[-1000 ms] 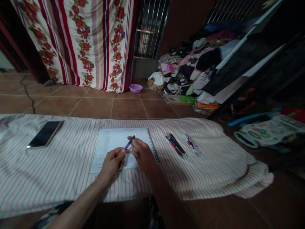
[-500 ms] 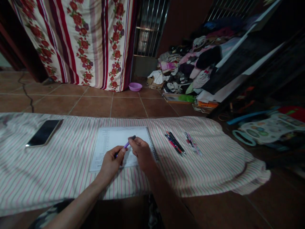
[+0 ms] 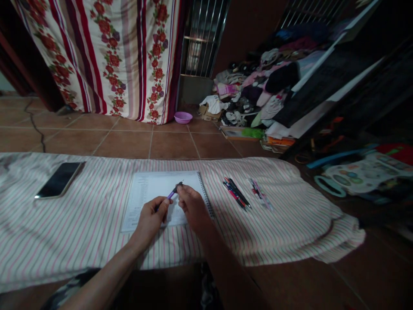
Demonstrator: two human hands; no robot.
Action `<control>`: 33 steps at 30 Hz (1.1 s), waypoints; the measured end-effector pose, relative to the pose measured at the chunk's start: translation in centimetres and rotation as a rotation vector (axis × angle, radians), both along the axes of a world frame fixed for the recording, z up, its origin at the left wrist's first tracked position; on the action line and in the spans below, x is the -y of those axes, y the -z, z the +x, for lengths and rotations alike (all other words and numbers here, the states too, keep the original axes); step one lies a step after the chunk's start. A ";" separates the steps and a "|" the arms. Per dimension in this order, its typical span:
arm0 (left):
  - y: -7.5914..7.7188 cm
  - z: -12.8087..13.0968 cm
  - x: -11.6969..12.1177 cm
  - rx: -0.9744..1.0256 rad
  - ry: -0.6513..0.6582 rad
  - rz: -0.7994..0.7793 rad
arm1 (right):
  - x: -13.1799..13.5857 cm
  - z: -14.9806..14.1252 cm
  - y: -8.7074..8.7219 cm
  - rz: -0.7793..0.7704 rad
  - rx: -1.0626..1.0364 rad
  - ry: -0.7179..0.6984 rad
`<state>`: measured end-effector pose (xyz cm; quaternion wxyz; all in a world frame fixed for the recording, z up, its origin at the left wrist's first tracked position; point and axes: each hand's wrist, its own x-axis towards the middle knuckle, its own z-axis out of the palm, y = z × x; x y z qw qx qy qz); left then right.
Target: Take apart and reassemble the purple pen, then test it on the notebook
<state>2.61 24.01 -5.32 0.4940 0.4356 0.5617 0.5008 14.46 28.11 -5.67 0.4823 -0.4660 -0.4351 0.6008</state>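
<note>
Above a spiral notebook, a purple pen is held between my two hands. My left hand is closed round its barrel at the lower end. At the pen's dark front end, my right hand pinches with thumb and fingertips, and a thin point sticks out beyond them. The notebook lies open on striped cloth, its coil along the right side, with printed lines down the page's left. To the right of my right hand lies a bundle of pens, and past it a clear packet with pinkish contents.
A smartphone lies at the left on the striped cloth. Beyond the cloth are a tiled floor, a purple basin, a floral curtain and a heap of clothes. A baby walker stands at the right.
My right fingers have shifted slightly at the pen's front end, and the thin point now shows beyond them. My left hand has stayed nearly still on the barrel.
</note>
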 end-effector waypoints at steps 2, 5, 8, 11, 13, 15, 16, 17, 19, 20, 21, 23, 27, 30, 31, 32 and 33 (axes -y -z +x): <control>-0.1 0.0 0.1 -0.042 0.000 0.005 | 0.1 0.0 0.0 -0.046 -0.015 0.008; 0.1 0.0 0.0 -0.079 -0.001 0.009 | 0.2 0.0 -0.3 -0.082 -0.041 0.009; 0.3 -0.1 -0.1 -0.052 -0.013 -0.001 | 0.3 0.0 -0.6 -0.074 -0.074 -0.034; 0.3 -0.1 -0.2 -0.033 -0.018 -0.006 | 0.2 0.0 -0.6 -0.070 -0.120 -0.042; 0.3 -0.1 -0.1 -0.028 -0.021 -0.008 | 0.0 0.0 -0.2 -0.102 -0.133 -0.001; 0.3 -0.1 0.0 -0.015 -0.024 -0.012 | -0.4 0.3 0.3 -0.157 -0.123 0.092; 0.4 -0.2 0.0 -0.010 -0.024 -0.013 | -0.6 0.5 0.6 -0.189 -0.116 0.153; 0.5 -0.2 0.0 -0.008 -0.023 -0.013 | -0.8 0.7 1.0 -0.217 -0.112 0.202; 0.7 -0.3 0.0 -0.019 -0.017 -0.012 | -1.2 1.1 1.7 -0.255 -0.119 0.267; 0.8 -0.3 0.0 -0.026 -0.013 -0.015 | -1.4 1.2 2.1 -0.260 -0.129 0.279; 0.9 -0.3 -0.1 -0.031 -0.009 -0.021 | -1.5 1.3 2.4 -0.255 -0.138 0.276; 1.0 -0.3 -0.1 -0.031 0.003 -0.036 | -1.7 1.3 3.0 -0.209 -0.153 0.227; 0.8 0.0 -0.1 0.019 0.010 -0.050 | -1.9 1.0 3.7 -0.013 -0.079 0.104; 0.5 0.1 -0.3 0.047 0.003 -0.054 | -2.1 1.2 3.9 0.110 0.115 0.103; 0.5 0.2 -0.3 0.048 0.001 -0.055 | -2.1 1.4 3.9 0.145 0.180 0.112; 0.5 0.2 -0.4 0.044 -0.001 -0.057 | -2.1 1.5 3.8 0.179 0.240 0.125; 0.6 0.1 -0.4 0.039 -0.002 -0.060 | -2.1 1.7 3.8 0.211 0.294 0.139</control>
